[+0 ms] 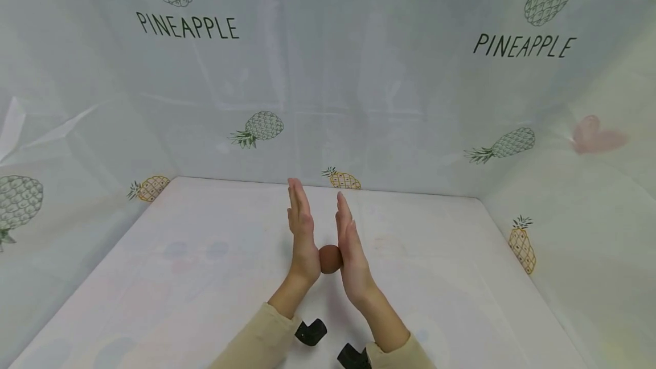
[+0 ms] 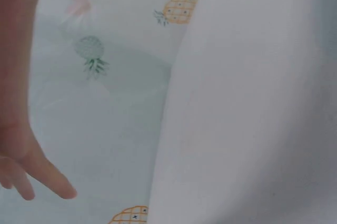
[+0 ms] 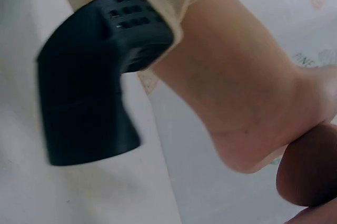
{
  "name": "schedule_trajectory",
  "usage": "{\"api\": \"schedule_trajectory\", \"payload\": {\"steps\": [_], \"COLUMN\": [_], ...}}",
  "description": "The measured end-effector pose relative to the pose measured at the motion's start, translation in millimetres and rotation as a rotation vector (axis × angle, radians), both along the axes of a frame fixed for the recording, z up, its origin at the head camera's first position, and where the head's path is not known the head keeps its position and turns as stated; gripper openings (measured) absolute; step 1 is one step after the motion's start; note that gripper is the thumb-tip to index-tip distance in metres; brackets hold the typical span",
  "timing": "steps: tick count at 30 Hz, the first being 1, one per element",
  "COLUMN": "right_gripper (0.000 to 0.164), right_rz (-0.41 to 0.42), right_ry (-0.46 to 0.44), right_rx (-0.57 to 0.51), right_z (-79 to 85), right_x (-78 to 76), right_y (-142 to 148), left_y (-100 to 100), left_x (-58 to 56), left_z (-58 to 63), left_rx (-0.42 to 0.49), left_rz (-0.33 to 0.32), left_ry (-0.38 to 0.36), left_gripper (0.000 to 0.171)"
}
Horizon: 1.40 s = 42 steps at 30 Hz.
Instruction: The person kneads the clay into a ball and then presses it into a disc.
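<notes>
A brown ball (image 1: 330,259) sits between two upright hands in the head view, above the table. Against its left side rests the palm of my left hand (image 1: 303,244), fingers straight and pointing up and away. My right hand (image 1: 353,261) presses on the ball's other side, its fingers straight too. Part of the ball (image 3: 310,166) shows at the right edge of the right wrist view, below a bare wrist (image 3: 237,76). In the left wrist view, a hand (image 2: 21,145) runs down the left edge with its fingers extended; the ball is out of sight there.
Beneath the hands lies a white table (image 1: 205,278) with faint coloured spots. A pale curtain (image 1: 353,73) printed with pineapples surrounds its back and sides. Black wrist camera mounts (image 1: 311,332) hang by the beige sleeves (image 1: 261,337).
</notes>
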State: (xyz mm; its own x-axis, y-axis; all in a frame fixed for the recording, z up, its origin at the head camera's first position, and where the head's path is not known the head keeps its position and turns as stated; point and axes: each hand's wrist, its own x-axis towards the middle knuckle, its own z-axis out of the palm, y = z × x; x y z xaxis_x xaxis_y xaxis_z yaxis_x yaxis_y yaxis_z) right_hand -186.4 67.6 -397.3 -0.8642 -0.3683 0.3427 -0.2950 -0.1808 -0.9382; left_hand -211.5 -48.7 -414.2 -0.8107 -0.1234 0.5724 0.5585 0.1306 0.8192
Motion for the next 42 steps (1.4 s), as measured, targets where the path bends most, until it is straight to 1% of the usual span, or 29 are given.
{"api": "schedule_trajectory", "payload": {"steps": [4, 7, 9, 12, 15, 19, 21, 23, 26, 31, 34, 38, 42], "right_gripper": [0.066, 0.064, 0.063, 0.061, 0.06, 0.06, 0.06, 0.06, 0.062, 0.067, 0.068, 0.064, 0.062], "right_rz": [-0.044, -0.076, -0.095, -0.114, -0.125, -0.133, -0.134, -0.128, -0.093, -0.009, 0.021, 0.015, -0.031], "right_ry": [0.031, 0.044, 0.046, 0.042, 0.047, 0.045, 0.044, 0.048, 0.042, 0.01, -0.008, -0.021, -0.029], "right_rx": [-0.01, -0.021, -0.034, -0.059, -0.068, -0.071, -0.074, -0.071, -0.054, -0.024, -0.026, -0.039, -0.04], "right_z": [4.2, 6.1, 6.9, 7.4, 7.3, 5.6, 4.1, 2.7, -0.1, -3.5, -4.3, -4.8, -5.1], "right_x": [0.0, -0.5, -1.2, -3.1, -5.7, -9.2, -10.9, -12.4, -14.2, -14.4, -12.5, -8.7, -5.3], "right_y": [2, 4, 5, 6, 8, 11, 12, 13, 13, 9, 6, 3, 0], "left_y": [8, 13, 16, 20, 23, 23, 23, 23, 22, 20, 18, 17, 18], "left_x": [3.1, 6.1, 8.6, 13.4, 17.6, 21.3, 23.0, 24.5, 25.6, 24.3, 21.8, 19.0, 18.3], "left_z": [-3.5, -6.5, -8.3, -9.8, -9.6, -7.6, -5.4, -2.7, 0.6, 5.3, 6.9, 6.7, 5.3], "left_rx": [-0.078, -0.134, -0.152, -0.164, -0.126, -0.032, 0.011, 0.05, 0.103, 0.164, 0.181, 0.162, 0.119], "left_rz": [-0.008, -0.029, -0.059, -0.126, -0.221, -0.345, -0.388, -0.404, -0.39, -0.313, -0.268, -0.206, -0.159], "left_ry": [-0.023, -0.026, -0.023, -0.002, -0.001, -0.033, -0.045, -0.044, -0.035, -0.016, -0.016, -0.032, -0.018], "left_gripper": [0.072, 0.073, 0.073, 0.072, 0.067, 0.061, 0.06, 0.062, 0.067, 0.069, 0.069, 0.069, 0.071]}}
